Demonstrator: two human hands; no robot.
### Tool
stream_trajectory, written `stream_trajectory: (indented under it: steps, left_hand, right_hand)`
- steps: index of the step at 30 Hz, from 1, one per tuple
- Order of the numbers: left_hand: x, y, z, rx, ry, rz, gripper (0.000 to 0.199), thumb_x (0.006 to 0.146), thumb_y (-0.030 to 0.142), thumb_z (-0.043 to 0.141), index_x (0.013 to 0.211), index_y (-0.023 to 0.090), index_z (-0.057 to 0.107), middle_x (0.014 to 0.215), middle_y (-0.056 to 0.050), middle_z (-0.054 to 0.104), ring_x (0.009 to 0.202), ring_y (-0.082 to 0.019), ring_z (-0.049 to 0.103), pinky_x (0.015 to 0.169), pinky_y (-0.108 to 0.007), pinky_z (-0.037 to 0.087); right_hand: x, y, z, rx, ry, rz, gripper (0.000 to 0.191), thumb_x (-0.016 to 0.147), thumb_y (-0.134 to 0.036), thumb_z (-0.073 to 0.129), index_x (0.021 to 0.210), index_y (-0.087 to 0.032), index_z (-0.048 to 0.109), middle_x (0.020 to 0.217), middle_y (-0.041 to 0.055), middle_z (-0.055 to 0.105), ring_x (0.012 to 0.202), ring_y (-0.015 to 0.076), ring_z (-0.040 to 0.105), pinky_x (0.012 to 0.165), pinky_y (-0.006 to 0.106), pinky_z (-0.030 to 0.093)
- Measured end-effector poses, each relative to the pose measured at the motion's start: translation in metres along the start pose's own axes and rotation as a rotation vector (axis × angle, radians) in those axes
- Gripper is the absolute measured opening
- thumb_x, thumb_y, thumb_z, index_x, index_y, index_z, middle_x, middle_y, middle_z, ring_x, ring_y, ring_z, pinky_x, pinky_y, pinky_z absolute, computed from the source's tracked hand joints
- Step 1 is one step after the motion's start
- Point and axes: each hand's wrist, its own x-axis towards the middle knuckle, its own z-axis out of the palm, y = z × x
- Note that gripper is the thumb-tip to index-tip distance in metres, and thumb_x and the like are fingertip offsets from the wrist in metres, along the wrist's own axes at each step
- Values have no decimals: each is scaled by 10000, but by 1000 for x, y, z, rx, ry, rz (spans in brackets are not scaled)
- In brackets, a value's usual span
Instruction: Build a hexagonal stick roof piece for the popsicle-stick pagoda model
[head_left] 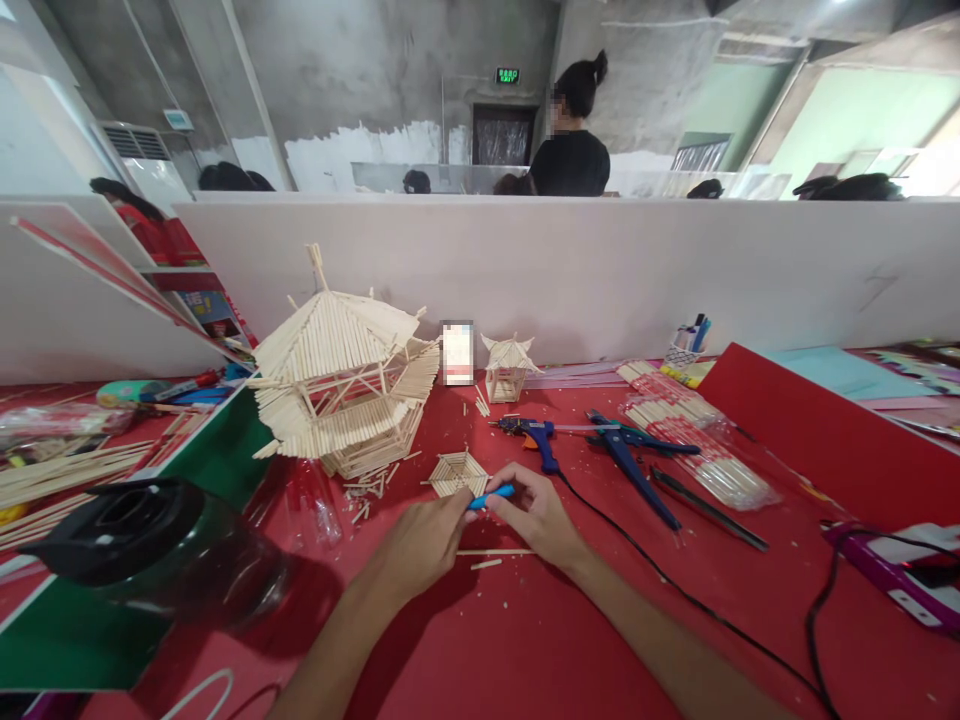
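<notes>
Both hands meet at the middle of the red table [450, 660], around a small blue pen-like object [491, 497]. My left hand [431, 530] is closed on its left end, and my right hand [536, 515] pinches it nearer the right end. Just behind the fingers lies a small web-shaped stick frame [455, 470]. A thin wooden stick [495, 552] lies flat below the hands, with a shorter piece [486, 565] in front of it. A large stick pavilion [345, 380] stands at the left, a small one [510, 368] further back.
A blue glue gun [541, 440] with a black cord, blue-handled pliers [637, 470], tweezers [709, 508] and bagged stick bundles [697, 450] lie at the right. A dark bottle [165, 555] stands at the left. Behind the white partition [570, 270] a person [574, 150] is visible.
</notes>
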Motion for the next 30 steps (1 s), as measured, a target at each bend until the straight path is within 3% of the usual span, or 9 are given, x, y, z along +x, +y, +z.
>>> stream_trajectory:
  steps: [5, 11, 16, 22, 24, 27, 30]
  left_hand:
    - [-2, 4, -3, 9, -27, 19, 291, 1025, 312, 271, 1046, 219, 546, 886, -61, 709, 773, -222, 677, 615, -265, 386]
    - [-1, 3, -4, -33, -22, 9, 296, 1032, 394, 279, 1021, 238, 531, 862, -32, 706, 760, -204, 667, 612, -248, 377]
    - [1, -11, -8, 36, 17, -61, 256, 1008, 398, 367, 1155, 237, 502, 937, -48, 711, 821, -235, 688, 645, -271, 414]
    - [2, -39, -16, 261, 27, -198, 198, 964, 187, 394, 1008, 186, 587, 1013, -105, 682, 945, -256, 650, 805, -349, 465]
    - [2, -42, -16, 307, 26, -199, 197, 952, 173, 415, 1003, 179, 605, 1021, -112, 679, 990, -266, 632, 865, -378, 464]
    - [2, -44, -14, 333, 89, -160, 190, 937, 173, 448, 1002, 168, 627, 1036, -120, 668, 1056, -289, 592, 932, -428, 451]
    - [4, -43, -11, 253, 150, -35, 222, 960, 195, 419, 1010, 185, 635, 1066, -99, 655, 1041, -259, 586, 938, -420, 465]
  right_hand:
    - [-3, -7, 6, 189, -93, 95, 320, 739, -467, 763, 855, -213, 608, 794, 9, 668, 716, 171, 655, 665, 281, 517]
    - [-2, -4, 7, 171, -86, 67, 343, 741, -511, 747, 841, -210, 616, 755, 8, 642, 668, 152, 609, 651, 283, 505]
    - [7, 0, -2, 122, 85, 58, 402, 797, -601, 646, 807, -217, 531, 607, -37, 525, 513, 115, 482, 491, 239, 422]
    - [16, 13, -24, 107, 267, 34, 450, 815, -554, 652, 681, -230, 369, 559, -77, 384, 483, 94, 413, 476, 214, 376]
    - [17, 17, -29, 87, 238, 34, 417, 819, -546, 648, 682, -222, 424, 563, -65, 426, 500, 105, 447, 490, 220, 397]
    - [18, 19, -32, 67, 95, 50, 351, 865, -547, 580, 807, -201, 597, 695, -8, 596, 623, 147, 587, 597, 261, 493]
    - [17, 17, -30, -26, -17, 25, 324, 900, -487, 539, 873, -193, 672, 818, 29, 678, 763, 177, 647, 717, 299, 524]
